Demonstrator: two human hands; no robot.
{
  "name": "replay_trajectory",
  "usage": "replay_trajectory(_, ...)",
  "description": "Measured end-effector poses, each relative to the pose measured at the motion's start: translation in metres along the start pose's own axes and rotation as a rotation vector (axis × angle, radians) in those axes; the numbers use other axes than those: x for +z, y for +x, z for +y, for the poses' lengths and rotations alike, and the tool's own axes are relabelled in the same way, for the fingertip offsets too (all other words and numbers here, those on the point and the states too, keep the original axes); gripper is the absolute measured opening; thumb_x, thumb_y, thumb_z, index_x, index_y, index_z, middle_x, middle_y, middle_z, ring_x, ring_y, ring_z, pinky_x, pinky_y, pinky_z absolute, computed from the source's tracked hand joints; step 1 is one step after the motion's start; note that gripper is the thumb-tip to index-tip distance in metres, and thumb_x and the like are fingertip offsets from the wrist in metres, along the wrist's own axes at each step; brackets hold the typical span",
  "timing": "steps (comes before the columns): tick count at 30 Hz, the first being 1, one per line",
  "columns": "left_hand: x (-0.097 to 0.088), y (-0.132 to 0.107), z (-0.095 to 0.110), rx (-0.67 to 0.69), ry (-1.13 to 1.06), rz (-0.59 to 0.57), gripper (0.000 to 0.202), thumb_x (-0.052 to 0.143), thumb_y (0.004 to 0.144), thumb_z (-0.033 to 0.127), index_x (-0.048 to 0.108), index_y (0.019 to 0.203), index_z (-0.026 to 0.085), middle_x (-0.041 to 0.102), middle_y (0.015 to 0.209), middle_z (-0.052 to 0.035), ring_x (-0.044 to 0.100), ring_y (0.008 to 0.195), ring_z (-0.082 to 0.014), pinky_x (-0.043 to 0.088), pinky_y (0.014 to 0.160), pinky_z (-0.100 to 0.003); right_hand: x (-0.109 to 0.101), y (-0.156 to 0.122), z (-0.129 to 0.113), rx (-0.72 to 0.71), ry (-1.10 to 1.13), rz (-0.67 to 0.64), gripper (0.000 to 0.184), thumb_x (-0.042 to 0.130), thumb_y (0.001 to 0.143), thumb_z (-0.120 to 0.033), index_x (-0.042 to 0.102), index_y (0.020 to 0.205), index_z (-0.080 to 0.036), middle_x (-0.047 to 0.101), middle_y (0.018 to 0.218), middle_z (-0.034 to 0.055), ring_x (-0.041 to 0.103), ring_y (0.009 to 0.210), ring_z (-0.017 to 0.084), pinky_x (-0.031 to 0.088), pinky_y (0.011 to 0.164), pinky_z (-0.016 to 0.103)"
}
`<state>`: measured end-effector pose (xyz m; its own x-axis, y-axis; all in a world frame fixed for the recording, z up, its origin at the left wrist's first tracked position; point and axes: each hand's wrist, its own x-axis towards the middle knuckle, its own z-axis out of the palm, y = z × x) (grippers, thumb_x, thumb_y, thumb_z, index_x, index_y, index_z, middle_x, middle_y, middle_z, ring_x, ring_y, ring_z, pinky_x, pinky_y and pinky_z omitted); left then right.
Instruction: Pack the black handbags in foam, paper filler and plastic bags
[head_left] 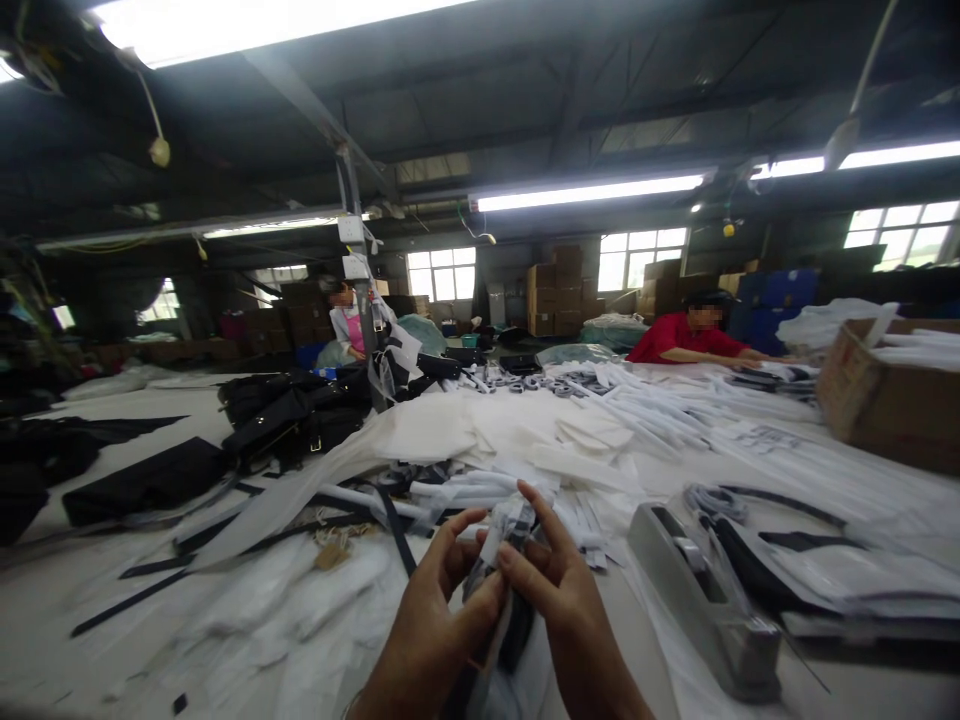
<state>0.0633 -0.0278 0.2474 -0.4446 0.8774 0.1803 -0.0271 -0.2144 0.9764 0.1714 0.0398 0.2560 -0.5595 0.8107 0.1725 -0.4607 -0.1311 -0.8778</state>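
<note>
Both hands meet low in the middle of the head view, over the near side of the table. My left hand [450, 600] closes its fingers and thumb on a dark strap with white wrapping [508, 530]. From the right, my right hand [551, 580] pinches the same wrapped strap, thumb against it and index finger raised along its top. The strap's lower part hangs down between my wrists, partly hidden by the hands. A grey tape dispenser [705, 600] stands just right of my right hand. White rolled tubes [465, 490] lie beyond my fingers.
Black bags [285, 410] and dark strips [142, 590] lie to the left, with clear plastic bags [300, 600] nearer. White sheets [427, 425] are heaped behind. At right are wrapped black pieces [780, 560] and a cardboard box [885, 390]. A person in red [675, 335] works across the table.
</note>
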Motion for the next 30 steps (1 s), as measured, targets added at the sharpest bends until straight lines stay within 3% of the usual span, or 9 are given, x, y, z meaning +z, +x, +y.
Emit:
replay_trajectory(5,-0.008,-0.005,0.009,-0.102,-0.108,-0.073,0.068,0.072,0.081,0.045,0.042,0.138,0.023,0.068,0.109,-0.0088,0.066,0.101,-0.0259,0.049,0.085,-0.033,-0.018,-0.001,-0.007,-0.060,-0.332,-0.109,0.081,0.063,0.087,-0.048,0.024,0.153,-0.024,0.070,0.072,-0.0025,0.069,0.077,0.020,0.054,0.078,0.035)
replay_trajectory(10,-0.020,-0.011,0.013,-0.143,-0.029,-0.064,0.054,0.063,0.089,0.046,0.050,0.135,0.023,0.068,0.112,-0.0063,0.066,0.100,-0.0235,0.050,0.082,-0.029,-0.062,-0.002,0.014,-0.126,-0.698,0.106,0.048,0.058,0.090,-0.051,0.061,0.126,-0.021,0.076,0.087,0.0053,0.071,0.087,0.024,0.054,0.086,0.038)
replay_trajectory(13,-0.030,-0.018,0.007,-0.113,0.017,-0.045,0.048,0.056,0.093,0.048,0.052,0.135,0.025,0.063,0.129,-0.0056,0.056,0.121,-0.0254,0.047,0.097,-0.031,-0.089,-0.001,0.045,-0.082,-0.805,0.177,0.045,0.055,0.090,-0.053,0.066,0.119,-0.020,0.073,0.109,0.0099,0.069,0.102,0.027,0.052,0.094,0.042)
replay_trajectory(16,-0.041,-0.031,-0.016,-0.082,0.027,-0.024,0.050,0.047,0.096,0.053,0.052,0.137,0.025,0.055,0.141,-0.0058,0.045,0.134,-0.0267,0.037,0.110,-0.037,-0.107,-0.004,0.082,-0.053,-0.812,0.174,0.050,0.054,0.089,-0.053,0.061,0.126,-0.020,0.063,0.131,0.0109,0.060,0.119,0.028,0.049,0.100,0.043)
replay_trajectory(19,-0.050,-0.054,-0.059,-0.014,0.049,0.017,0.060,0.040,0.094,0.063,0.050,0.140,0.026,0.048,0.147,-0.0070,0.038,0.139,-0.0293,0.029,0.116,-0.043,-0.117,-0.010,0.114,-0.004,-0.781,0.169,0.062,0.052,0.088,-0.056,0.048,0.141,-0.022,0.047,0.147,0.0098,0.046,0.134,0.028,0.050,0.101,0.043)
replay_trajectory(22,-0.053,-0.082,-0.107,0.046,0.110,-0.010,0.084,0.045,0.083,0.076,0.036,0.149,0.025,0.035,0.155,-0.0081,0.028,0.144,-0.0341,0.020,0.119,-0.046,-0.120,-0.014,0.135,0.078,-0.746,0.139,0.072,0.051,0.088,-0.057,0.034,0.149,-0.023,0.030,0.158,0.0083,0.033,0.142,0.028,0.050,0.102,0.043)
replay_trajectory(24,-0.051,-0.096,-0.132,0.021,0.158,-0.008,0.099,0.054,0.076,0.078,0.026,0.153,0.023,0.038,0.154,-0.0107,0.030,0.142,-0.0371,0.021,0.118,-0.048,-0.118,-0.015,0.143,0.082,-0.733,0.128,0.073,0.050,0.088,-0.056,0.031,0.151,-0.023,0.025,0.160,0.0069,0.026,0.145,0.027,0.049,0.103,0.042)
replay_trajectory(27,-0.042,-0.101,-0.153,-0.055,0.242,0.085,0.085,0.059,0.082,0.066,0.034,0.150,0.022,0.048,0.147,-0.0115,0.037,0.139,-0.0357,0.024,0.117,-0.047,-0.115,-0.009,0.146,0.053,-0.754,0.134,0.072,0.049,0.088,-0.057,0.033,0.150,-0.024,0.026,0.160,0.0053,0.019,0.148,0.026,0.048,0.103,0.042)
replay_trajectory(30,-0.027,-0.087,-0.159,-0.043,0.240,0.107,0.076,0.056,0.087,0.060,0.036,0.149,0.022,0.046,0.148,-0.0111,0.036,0.140,-0.0326,0.026,0.117,-0.044,-0.115,0.007,0.144,0.039,-0.803,0.143,0.072,0.047,0.087,-0.060,0.037,0.148,-0.024,0.031,0.158,0.0054,0.023,0.147,0.027,0.048,0.103,0.041)
